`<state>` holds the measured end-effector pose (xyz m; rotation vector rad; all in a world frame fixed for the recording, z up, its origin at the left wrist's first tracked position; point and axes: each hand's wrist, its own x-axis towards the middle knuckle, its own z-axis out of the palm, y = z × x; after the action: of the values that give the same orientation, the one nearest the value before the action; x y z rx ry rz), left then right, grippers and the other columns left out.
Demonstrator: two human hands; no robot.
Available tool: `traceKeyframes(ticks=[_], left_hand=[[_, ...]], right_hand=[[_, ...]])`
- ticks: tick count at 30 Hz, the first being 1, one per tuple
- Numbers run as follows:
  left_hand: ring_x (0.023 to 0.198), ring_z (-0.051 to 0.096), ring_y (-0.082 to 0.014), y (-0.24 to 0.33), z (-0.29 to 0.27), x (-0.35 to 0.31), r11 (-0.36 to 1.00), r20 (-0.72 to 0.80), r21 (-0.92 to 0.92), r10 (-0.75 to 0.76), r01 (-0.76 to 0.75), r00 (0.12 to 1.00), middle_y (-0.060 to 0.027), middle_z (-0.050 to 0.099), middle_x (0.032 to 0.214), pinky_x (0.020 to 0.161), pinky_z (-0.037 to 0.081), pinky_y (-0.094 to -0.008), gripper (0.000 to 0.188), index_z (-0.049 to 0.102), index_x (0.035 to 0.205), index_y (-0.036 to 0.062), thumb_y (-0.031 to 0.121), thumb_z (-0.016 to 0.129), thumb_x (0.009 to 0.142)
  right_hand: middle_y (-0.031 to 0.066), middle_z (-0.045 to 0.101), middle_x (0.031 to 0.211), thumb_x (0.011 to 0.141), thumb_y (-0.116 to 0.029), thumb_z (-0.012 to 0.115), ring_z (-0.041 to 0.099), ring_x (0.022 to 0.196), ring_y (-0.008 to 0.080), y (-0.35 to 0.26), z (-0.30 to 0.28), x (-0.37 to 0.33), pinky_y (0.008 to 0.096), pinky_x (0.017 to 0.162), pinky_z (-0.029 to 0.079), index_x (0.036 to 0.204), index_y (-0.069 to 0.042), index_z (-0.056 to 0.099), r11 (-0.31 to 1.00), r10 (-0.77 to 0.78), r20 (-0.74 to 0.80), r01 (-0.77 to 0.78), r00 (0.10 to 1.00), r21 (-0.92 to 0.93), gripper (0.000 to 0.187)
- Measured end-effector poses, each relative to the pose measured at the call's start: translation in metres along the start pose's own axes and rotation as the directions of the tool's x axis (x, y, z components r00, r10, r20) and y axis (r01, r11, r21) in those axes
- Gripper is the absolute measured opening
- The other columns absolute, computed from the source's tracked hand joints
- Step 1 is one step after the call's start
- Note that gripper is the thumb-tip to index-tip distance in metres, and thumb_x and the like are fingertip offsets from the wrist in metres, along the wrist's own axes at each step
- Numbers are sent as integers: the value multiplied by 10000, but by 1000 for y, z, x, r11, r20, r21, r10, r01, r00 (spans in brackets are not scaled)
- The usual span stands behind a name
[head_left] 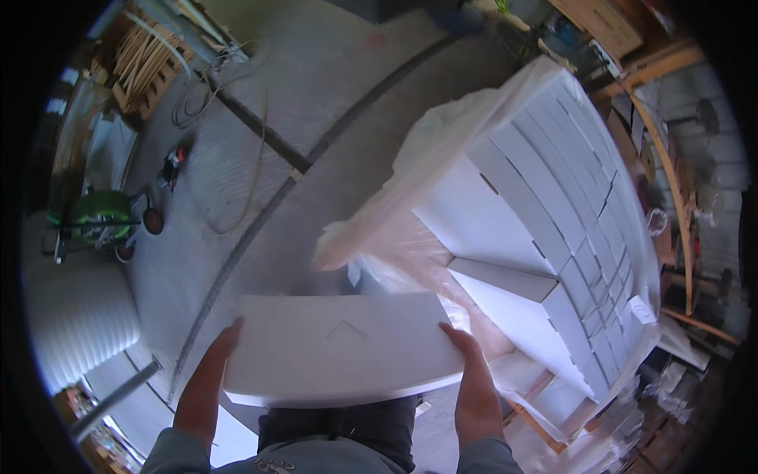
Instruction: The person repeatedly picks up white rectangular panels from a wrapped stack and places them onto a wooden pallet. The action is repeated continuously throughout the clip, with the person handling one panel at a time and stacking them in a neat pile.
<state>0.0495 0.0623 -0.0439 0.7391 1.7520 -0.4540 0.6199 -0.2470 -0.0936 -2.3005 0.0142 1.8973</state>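
A flat white cardboard box (344, 344) is held level in front of my body, between both hands. My left hand (232, 336) grips its left end and my right hand (459, 340) its right end; the fingers underneath are mostly hidden. To the right stands a large stack of white boxes (545, 174), partly wrapped in clear plastic film (450, 130). One box (513, 308) of the stack sits lower, on the side nearest me, with its broad white face showing.
Roll of white foam (87, 316) stands at left, near a green machine with wheels (103, 215). A cable (260, 174) lies on the grey floor, which a dark groove (237, 245) crosses. Wooden strips (146, 59) are piled far left. A metal pole (118, 399) juts in at lower left.
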Motion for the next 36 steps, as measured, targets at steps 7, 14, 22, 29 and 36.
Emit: traceKeyframes(ticks=[7, 14, 22, 29, 36], left_hand=[[1148, 558, -286, 26, 33, -4, 999, -145, -42, -27, 21, 989, -190, 572, 1256, 996, 411, -381, 756, 500, 1295, -57, 592, 336, 945], [1161, 545, -266, 37, 56, 28, 990, -136, -137, -40, 21, 990, -172, 533, 1299, 1006, 402, -372, 721, 427, 1358, -27, 565, 321, 961], [1175, 528, -264, 94, 95, -13, 988, -120, -146, -73, 55, 990, -153, 518, 1296, 982, 442, -382, 654, 377, 1388, 5, 513, 246, 997], [1210, 511, -278, 85, 106, -32, 917, 28, -392, -64, 70, 998, -139, 518, 1313, 1016, 419, -448, 665, 381, 1390, 38, 546, 224, 991], [1207, 512, -272, 104, 169, -94, 892, 3, -434, -138, 126, 990, -102, 530, 1296, 990, 426, -518, 748, 413, 1356, 73, 671, 287, 923]], right_hand=[[113, 677, 923, 791, -273, 692, 602, 932, 186, -38, 3, 92, 272, 860, 421, 931, -2, 727, 903, -126, -80, 147, 989, 403, 307], [107, 687, 942, 787, -329, 730, 617, 896, 191, -55, -1, 178, 284, 874, 434, 951, -1, 720, 911, -55, 4, 48, 998, 409, 366], [184, 609, 1206, 773, -518, 694, 546, 1152, 283, -43, -16, 236, 383, 1022, 357, 1155, -9, 639, 996, -51, 121, 60, 991, -72, 638], [254, 578, 1099, 851, -328, 649, 514, 1070, 402, 16, 49, 106, 485, 966, 372, 1186, 81, 509, 983, -40, -844, 171, 534, 62, 547], [176, 587, 1192, 834, -442, 685, 578, 1039, 287, 1, 211, -78, 397, 916, 447, 1261, 122, 481, 163, 209, 122, -157, 970, 974, 736]])
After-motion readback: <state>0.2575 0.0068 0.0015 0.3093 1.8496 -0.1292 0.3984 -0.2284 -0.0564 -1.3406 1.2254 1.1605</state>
